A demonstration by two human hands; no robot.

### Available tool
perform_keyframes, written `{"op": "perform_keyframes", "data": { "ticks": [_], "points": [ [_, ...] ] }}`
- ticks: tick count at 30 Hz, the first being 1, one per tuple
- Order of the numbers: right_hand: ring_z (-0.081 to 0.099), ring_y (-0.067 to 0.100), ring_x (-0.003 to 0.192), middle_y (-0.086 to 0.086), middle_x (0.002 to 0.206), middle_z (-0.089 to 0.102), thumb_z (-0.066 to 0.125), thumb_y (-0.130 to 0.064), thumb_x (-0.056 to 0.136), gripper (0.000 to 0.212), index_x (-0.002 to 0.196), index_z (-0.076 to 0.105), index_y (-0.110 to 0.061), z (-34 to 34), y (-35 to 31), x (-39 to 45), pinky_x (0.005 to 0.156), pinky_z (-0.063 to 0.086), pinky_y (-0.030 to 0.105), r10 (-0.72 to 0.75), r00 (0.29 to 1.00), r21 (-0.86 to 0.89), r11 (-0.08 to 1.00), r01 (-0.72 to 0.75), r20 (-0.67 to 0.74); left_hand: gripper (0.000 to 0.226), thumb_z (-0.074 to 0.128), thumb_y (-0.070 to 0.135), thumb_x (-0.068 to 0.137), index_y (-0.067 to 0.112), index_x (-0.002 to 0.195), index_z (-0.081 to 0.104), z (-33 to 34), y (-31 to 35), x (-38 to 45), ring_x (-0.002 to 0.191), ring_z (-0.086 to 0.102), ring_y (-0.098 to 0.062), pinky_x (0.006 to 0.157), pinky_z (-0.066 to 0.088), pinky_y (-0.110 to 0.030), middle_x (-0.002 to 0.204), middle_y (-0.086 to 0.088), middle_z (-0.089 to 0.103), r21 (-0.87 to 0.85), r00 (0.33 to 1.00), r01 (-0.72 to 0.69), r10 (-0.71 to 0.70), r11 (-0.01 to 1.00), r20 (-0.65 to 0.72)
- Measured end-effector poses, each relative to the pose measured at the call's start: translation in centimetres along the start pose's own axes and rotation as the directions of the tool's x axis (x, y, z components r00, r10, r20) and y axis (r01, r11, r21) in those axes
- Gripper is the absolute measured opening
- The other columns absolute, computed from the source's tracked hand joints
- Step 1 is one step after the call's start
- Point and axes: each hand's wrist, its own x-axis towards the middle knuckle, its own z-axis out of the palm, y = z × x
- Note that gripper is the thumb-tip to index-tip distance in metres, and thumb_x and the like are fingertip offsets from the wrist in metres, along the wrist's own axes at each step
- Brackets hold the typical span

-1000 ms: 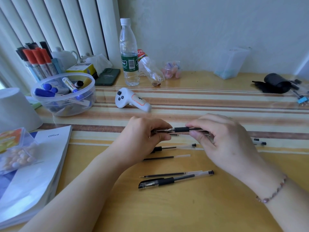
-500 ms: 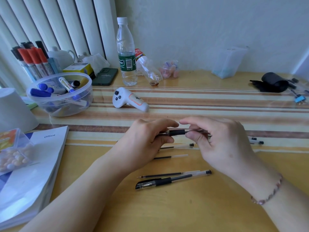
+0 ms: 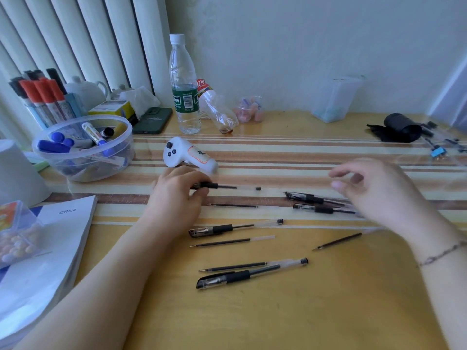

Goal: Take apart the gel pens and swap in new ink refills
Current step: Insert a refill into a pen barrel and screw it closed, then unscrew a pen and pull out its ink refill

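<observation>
— One gel pen (image 3: 227,186) is in the left hand (image 3: 177,198), yes? Where is it exactly?

— Yes. The fingers are closed around its black rubber grip, and the clear barrel points to the right, low over the striped mat (image 3: 290,157). The black end plug is at the far right end of the barrel.

— And the right hand (image 3: 379,190)?

— It is blurred, over the right part of the mat, well apart from the held pen. The fingers are loosely spread and it holds nothing.

— What lies near the hands?

— Two capped pens (image 3: 318,204) lie side by side just under the right hand. A thin refill (image 3: 232,205) lies beside the left hand, and below it a third pen (image 3: 235,227) on the mat's edge. On the bare desk are more refills (image 3: 232,241), one slanted refill (image 3: 337,241) near the right wrist, and nearest to the person a last pen (image 3: 250,273).

— How is the surface?

— The wooden desk (image 3: 278,311) is yellow and glossy. The mat has brown and cream stripes under a transparent cover. Behind is a pale rough wall, and at left vertical white slats.

— Other things?

— A white controller (image 3: 189,155) just behind the left hand, a plastic water bottle (image 3: 183,84) standing near the wall, a round clear tub of markers (image 3: 83,147) at left, and a book marked "Office" (image 3: 50,236).
</observation>
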Motion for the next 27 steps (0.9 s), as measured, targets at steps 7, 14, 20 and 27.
{"op": "perform_keyframes", "data": {
  "ticks": [7,14,20,27],
  "points": [
    [0.058,0.011,0.084,-0.016,0.088,0.061,0.065,-0.04,0.087,0.006,0.085,0.07,-0.038,0.9,1.4,0.7,0.067,0.048,0.032,0.081,0.984,-0.006,0.997,-0.081,0.156,0.018,0.054,0.026,0.093,0.034,0.106,0.066,-0.1,0.2,-0.2,0.114,0.04,-0.02,0.102,0.032,-0.047,0.117,0.011,0.056,0.056,0.982,0.1,-0.108,0.993,0.153],
    [0.061,0.016,0.083,-0.012,0.084,0.062,0.07,-0.043,0.081,0.009,0.076,0.069,-0.035,1.4,0.9,0.5,0.075,0.054,0.04,0.015,0.977,-0.034,0.999,-0.008,0.211,0.018,0.05,0.032,0.095,0.035,0.105,0.066,-0.1,0.6,-0.4,0.116,0.04,-0.018,0.103,0.031,-0.046,0.116,0.015,0.054,0.052,0.981,0.055,-0.064,0.997,0.184],
    [0.058,0.016,0.103,-0.014,0.104,0.066,0.065,-0.036,0.087,0.008,0.081,0.069,-0.032,1.6,1.5,0.8,0.087,0.048,0.038,-0.013,0.99,-0.018,1.0,0.016,0.14,0.019,0.053,0.036,0.094,0.033,0.108,0.065,-0.1,0.6,-0.3,0.119,0.044,-0.02,0.103,0.036,-0.05,0.118,0.012,0.059,0.016,0.99,0.019,-0.021,1.0,0.138],
    [0.063,0.003,0.068,-0.017,0.079,0.067,0.055,-0.03,0.093,0.009,0.093,0.064,-0.029,2.0,-4.3,-2.2,0.061,0.054,0.029,-0.271,0.961,0.097,0.959,0.265,0.057,0.048,0.054,0.049,0.092,0.019,0.129,0.055,0.0,5.7,-2.5,0.113,0.053,-0.016,0.097,0.043,-0.031,0.123,0.004,0.058,-0.059,0.913,-0.397,0.401,0.916,0.076]
  ]
}}
